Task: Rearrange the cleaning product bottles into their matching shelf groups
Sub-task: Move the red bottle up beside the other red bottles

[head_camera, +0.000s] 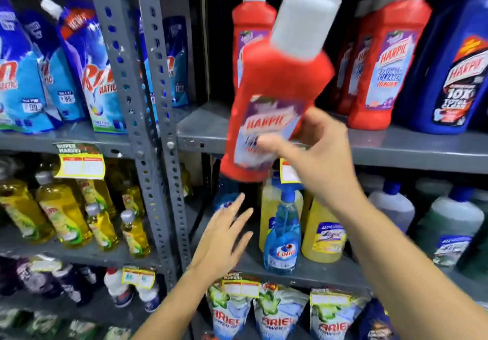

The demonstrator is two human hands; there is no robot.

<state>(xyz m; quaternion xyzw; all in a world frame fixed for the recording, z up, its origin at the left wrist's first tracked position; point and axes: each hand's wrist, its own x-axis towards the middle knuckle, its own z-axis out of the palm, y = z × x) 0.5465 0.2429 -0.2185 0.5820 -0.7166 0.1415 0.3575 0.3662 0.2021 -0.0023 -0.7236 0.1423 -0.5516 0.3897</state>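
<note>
My right hand (314,154) grips a red Harpic bottle (277,83) with a white cap by its lower half, tilted and blurred, in front of the upper shelf (396,149). On that shelf stand more red Harpic bottles (380,65), one (244,38) behind the held bottle, and a large blue Harpic jug (454,70) at the right. My left hand (224,234) is open, fingers spread, in front of the middle shelf, holding nothing. A blue Colin spray bottle (282,236) stands there beside yellow bottles (323,231).
Grey slotted uprights (148,128) split the shelving. Blue Rin pouches (52,70) sit upper left, yellow dish-liquid bottles (63,215) below them. White-and-green bottles (449,228) stand middle right. Ariel pouches (280,316) fill the lower shelf.
</note>
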